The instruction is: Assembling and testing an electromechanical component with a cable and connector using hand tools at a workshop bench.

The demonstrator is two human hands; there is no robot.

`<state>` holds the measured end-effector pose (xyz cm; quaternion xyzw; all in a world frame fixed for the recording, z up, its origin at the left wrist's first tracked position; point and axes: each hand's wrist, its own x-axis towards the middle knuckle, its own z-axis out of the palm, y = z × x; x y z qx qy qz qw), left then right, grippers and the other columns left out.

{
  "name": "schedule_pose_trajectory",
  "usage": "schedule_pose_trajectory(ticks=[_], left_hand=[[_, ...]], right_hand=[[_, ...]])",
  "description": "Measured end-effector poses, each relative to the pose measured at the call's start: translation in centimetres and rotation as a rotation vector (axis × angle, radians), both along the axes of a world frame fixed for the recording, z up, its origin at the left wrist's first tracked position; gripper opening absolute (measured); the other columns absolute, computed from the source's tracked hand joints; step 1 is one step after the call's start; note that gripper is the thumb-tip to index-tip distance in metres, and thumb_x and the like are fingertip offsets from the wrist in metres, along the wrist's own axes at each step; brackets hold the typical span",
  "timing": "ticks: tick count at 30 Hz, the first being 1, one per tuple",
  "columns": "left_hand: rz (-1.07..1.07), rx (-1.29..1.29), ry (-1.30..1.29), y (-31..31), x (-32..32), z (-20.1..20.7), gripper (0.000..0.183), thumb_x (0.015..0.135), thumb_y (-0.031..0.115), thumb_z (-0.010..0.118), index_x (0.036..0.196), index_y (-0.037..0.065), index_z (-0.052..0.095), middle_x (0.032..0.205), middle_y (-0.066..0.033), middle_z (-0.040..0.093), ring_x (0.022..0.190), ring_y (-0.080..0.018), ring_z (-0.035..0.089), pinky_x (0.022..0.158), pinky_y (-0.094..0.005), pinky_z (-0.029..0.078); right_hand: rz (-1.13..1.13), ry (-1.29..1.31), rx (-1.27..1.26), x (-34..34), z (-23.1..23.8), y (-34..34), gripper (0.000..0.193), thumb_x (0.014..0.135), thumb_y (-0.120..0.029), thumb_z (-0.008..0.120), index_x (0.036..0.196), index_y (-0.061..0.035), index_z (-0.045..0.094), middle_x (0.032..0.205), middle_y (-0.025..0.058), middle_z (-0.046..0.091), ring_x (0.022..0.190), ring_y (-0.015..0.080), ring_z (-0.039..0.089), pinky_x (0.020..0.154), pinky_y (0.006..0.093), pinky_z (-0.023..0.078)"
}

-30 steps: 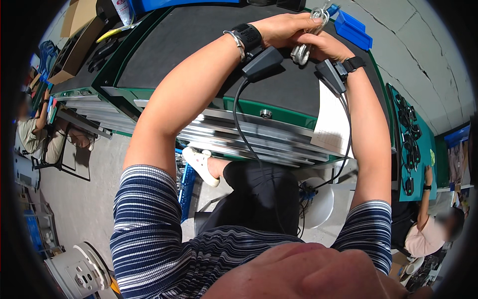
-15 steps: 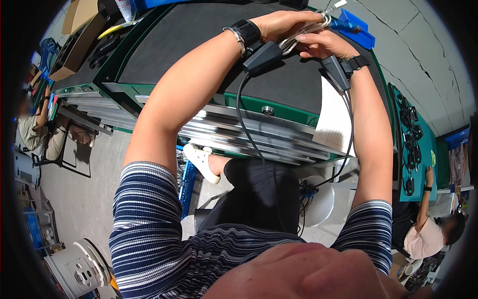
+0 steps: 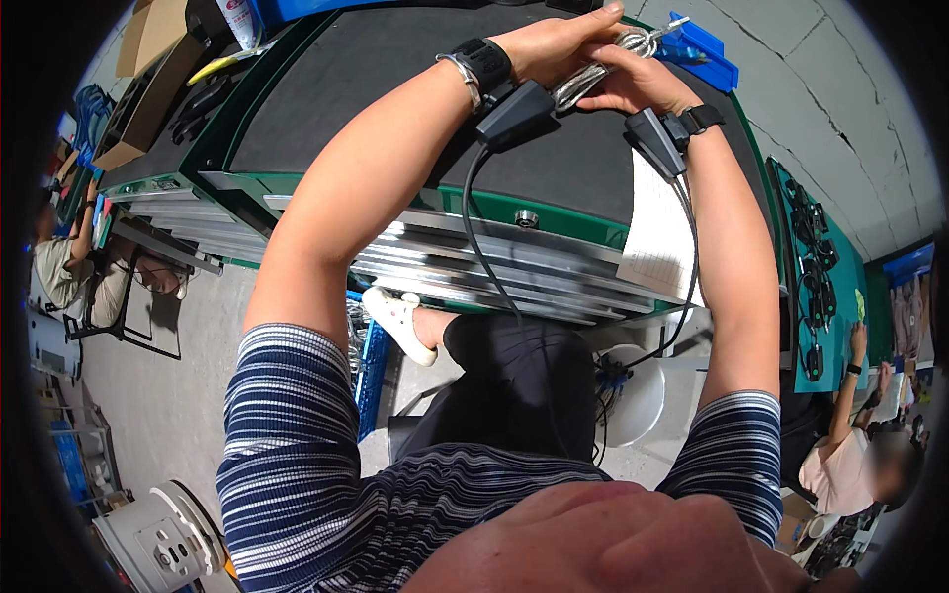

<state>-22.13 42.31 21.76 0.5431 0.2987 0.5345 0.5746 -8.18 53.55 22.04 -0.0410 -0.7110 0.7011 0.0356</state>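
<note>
A coiled clear-and-silver cable (image 3: 583,84) is bunched between my two hands above the dark bench top. My left hand (image 3: 554,47) lies along the coil's far left side, one finger stretched out past it and the others partly hidden behind the bundle. From the right, my right hand (image 3: 647,81) closes its fingers over the middle of the coil. A pale cable end (image 3: 676,24) sticks out beyond the loops to the upper right. Black wrist devices, a left one (image 3: 516,114) and a right one (image 3: 656,140), trail dark cords down toward my lap.
Just beyond my right hand stands a blue bin (image 3: 707,59) at the bench edge. A white paper sheet (image 3: 657,237) hangs over the front of the green drawer cabinet (image 3: 573,229). An open cardboard box (image 3: 148,94) is at far left. Two people work at side benches.
My left fingers have lifted off the coil's far end, one now pointing up and away. My right hand has moved slightly left over the loops. The blue bin stays put.
</note>
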Motion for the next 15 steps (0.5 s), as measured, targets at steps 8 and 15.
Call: schedule_pose_trajectory(ticks=[8, 15], left_hand=[[0.194, 0.163, 0.428, -0.8, 0.6, 0.2, 0.054, 0.090, 0.046, 0.059, 0.127, 0.007, 0.050, 0.110, -0.0067, 0.058, 0.100, -0.0125, 0.056, 0.083, -0.0266, 0.048], [0.027, 0.117, 0.363, -1.9, 1.0, 1.6, 0.045, 0.095, 0.042, 0.052, 0.123, 0.006, 0.050, 0.110, -0.0104, 0.058, 0.097, -0.0193, 0.060, 0.077, -0.0316, 0.053]], right_hand=[[0.063, 0.125, 0.279, -0.3, -0.4, 0.5, 0.039, 0.090, -0.033, 0.062, 0.116, -0.0059, 0.054, 0.112, 0.0122, 0.059, 0.099, 0.0230, 0.062, 0.081, 0.0375, 0.058], [-0.206, 0.133, 0.681, 0.3, 0.5, -2.9, 0.044, 0.095, -0.018, 0.051, 0.138, -0.0206, 0.042, 0.090, 0.0024, 0.060, 0.064, 0.0056, 0.054, 0.049, 0.0204, 0.047]])
